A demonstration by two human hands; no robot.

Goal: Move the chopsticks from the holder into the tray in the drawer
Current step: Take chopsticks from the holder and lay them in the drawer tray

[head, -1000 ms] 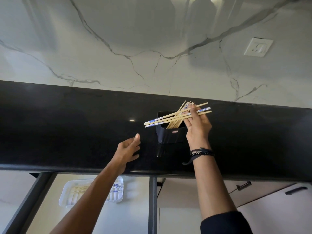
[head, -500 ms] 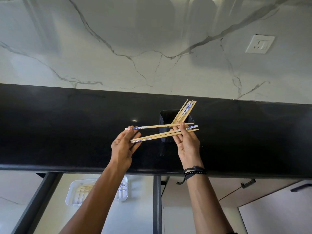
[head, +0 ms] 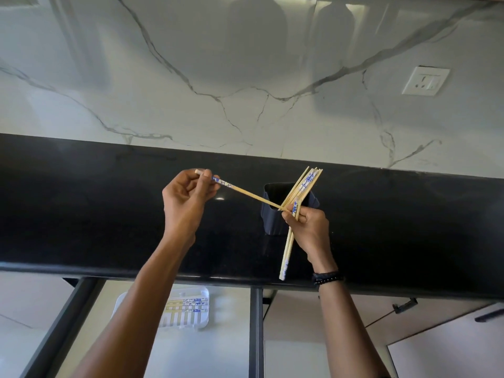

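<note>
Over the black countertop (head: 81,214), our left hand (head: 185,205) pinches the blue-patterned end of a single chopstick (head: 245,191); its far tip reaches our right hand (head: 311,227). That hand grips a pair of chopsticks (head: 287,252) angled down toward the counter edge. Remaining chopsticks (head: 305,184) lean in the dark holder (head: 272,214) just behind. Below, the white tray (head: 203,291) in the open drawer (head: 191,350) holds several stored chopsticks (head: 188,305) side by side.

Black counter (head: 81,214), dark holder (head: 272,223) atop.
</note>
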